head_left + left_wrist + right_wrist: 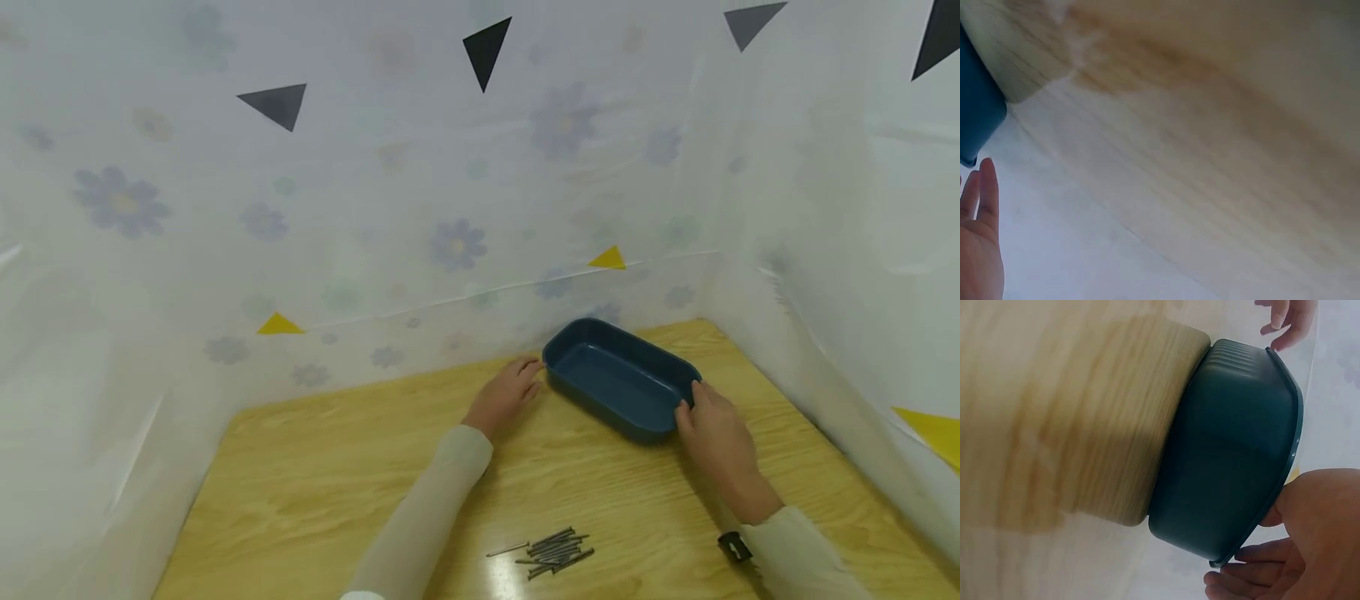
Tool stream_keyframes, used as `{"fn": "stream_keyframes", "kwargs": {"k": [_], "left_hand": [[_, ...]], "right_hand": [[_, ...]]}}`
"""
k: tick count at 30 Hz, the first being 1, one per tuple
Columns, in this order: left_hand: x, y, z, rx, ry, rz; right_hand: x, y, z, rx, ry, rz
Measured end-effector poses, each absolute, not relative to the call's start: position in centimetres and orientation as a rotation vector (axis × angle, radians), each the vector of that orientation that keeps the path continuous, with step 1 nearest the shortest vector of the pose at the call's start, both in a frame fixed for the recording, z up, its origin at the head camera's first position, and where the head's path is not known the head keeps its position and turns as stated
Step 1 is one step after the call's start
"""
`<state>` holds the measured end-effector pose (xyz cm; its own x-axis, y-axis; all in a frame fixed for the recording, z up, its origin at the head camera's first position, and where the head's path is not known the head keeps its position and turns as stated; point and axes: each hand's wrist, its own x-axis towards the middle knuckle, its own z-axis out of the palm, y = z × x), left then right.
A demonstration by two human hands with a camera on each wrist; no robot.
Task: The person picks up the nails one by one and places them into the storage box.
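Observation:
A dark blue plastic tray [615,383] with rounded corners stands on the wooden table, its inside bare. At its right end my right hand [720,437] holds the rim, thumb on one side and fingers on the other; the right wrist view shows this hand [1319,544] by the tray's wall [1222,444]. Close to the left end is my left hand [508,392], fingers extended, at the rim. In the left wrist view those fingers [988,187] look straight, just off the tray [979,100]. A small pile of metal nails [557,552] lies nearer to me.
The wooden table [337,467] ends at a pale flowered sheet [360,208] at the back, with more sheeting [862,275] at the right. Black and yellow triangles mark the sheet. A black clip-like piece [735,547] sits at my right cuff.

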<state>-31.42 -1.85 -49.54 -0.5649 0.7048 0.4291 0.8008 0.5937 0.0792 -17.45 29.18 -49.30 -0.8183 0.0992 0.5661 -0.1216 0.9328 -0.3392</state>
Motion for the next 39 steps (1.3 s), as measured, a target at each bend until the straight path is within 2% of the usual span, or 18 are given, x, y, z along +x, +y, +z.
{"fn": "stream_keyframes", "kwargs": {"k": [7,17,28,39], "left_hand": [[-31.3,-1.4,-50.1,-1.312,-2.451,-0.217],[-31.4,-1.8,-49.4,-1.343,-2.355,-0.317],[-30.9,-3.3,-49.6,-1.410,-2.304,-0.477],[-29.1,-5.4,-49.5,-1.397,-2.289,-0.374]], "right_hand": [[-17.6,28.5,-49.6,-0.007,-2.509,0.530],[-18.1,28.6,-49.5,-0.043,-2.617,0.637],[-19.6,27.7,-49.2,0.074,-2.588,0.697],[-21.2,27.2,-49.5,0.197,-2.519,0.771]]}}
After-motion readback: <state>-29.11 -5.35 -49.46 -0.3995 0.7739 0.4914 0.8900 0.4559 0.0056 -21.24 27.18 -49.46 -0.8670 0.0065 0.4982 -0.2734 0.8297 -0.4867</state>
